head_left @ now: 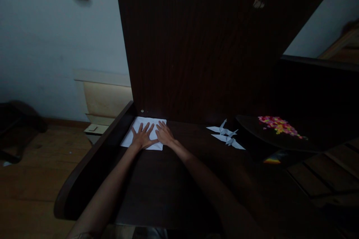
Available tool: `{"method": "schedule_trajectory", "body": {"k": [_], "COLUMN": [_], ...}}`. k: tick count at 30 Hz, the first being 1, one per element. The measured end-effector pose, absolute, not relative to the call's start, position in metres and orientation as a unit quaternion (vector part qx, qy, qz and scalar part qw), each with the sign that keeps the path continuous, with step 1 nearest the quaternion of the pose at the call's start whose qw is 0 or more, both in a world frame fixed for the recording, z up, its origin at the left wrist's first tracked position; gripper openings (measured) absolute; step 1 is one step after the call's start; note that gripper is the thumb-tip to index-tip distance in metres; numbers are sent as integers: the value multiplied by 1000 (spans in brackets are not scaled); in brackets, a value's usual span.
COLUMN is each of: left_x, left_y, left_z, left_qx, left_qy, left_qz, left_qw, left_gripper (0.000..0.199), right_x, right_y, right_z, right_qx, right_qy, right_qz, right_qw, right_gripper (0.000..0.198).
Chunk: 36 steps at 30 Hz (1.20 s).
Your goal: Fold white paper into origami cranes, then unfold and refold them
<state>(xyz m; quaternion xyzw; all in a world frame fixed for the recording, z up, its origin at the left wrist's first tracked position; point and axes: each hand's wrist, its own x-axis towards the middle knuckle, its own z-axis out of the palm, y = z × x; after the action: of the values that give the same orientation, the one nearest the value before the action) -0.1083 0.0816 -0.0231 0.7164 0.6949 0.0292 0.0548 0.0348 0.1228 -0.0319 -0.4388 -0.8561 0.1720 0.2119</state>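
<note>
A white sheet of paper with faint creases lies flat on the dark wooden desk, in its far left corner. My left hand rests palm down on the middle of the sheet, its fingers spread wide. Close beside it, my right hand lies flat over the sheet's right edge, fingers stretched out. Neither hand grips anything. Parts of the paper are hidden under both hands.
Two folded white paper cranes, a farther one and a nearer one, stand right of the hands. Beyond them is a dark surface with a bright pink and yellow patch. A raised side panel bounds the desk's left; a tall dark panel rises behind.
</note>
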Motion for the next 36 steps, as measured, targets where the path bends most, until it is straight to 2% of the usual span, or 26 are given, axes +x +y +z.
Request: {"method": "schedule_trajectory", "body": {"k": [3,7,12,16,21,27,29,36], "left_x": [-107,-109,-114,-115,-116,-115,-111,-90], "left_y": [84,89,89,89,93,92,92,94], "left_z": [-24,-25,-26,-26,-26,-20,-17,-19], "left_qx": [690,681,678,666,667,685,699,707], "left_qy": [721,729,730,742,741,727,713,703], "left_qz": [12,-5,29,48,40,33,43,45], "left_qw": [59,73,74,61,65,48,34,57], "left_gripper": [100,100,88,91,98,92,88,90], "right_x": [38,53,70,89,156,283,316,338], "right_y": [126,125,120,112,99,81,72,47], "right_z": [-36,-35,-32,-25,-3,36,43,30], "right_qx": [-463,-462,-464,-447,-463,-558,-605,-715], "right_qy": [-860,-873,-874,-882,-873,-781,-739,-686], "right_qz": [165,142,131,136,72,-51,-78,-63], "right_qw": [140,71,59,62,133,276,286,121], "right_gripper": [53,58,59,59,52,36,34,50]}}
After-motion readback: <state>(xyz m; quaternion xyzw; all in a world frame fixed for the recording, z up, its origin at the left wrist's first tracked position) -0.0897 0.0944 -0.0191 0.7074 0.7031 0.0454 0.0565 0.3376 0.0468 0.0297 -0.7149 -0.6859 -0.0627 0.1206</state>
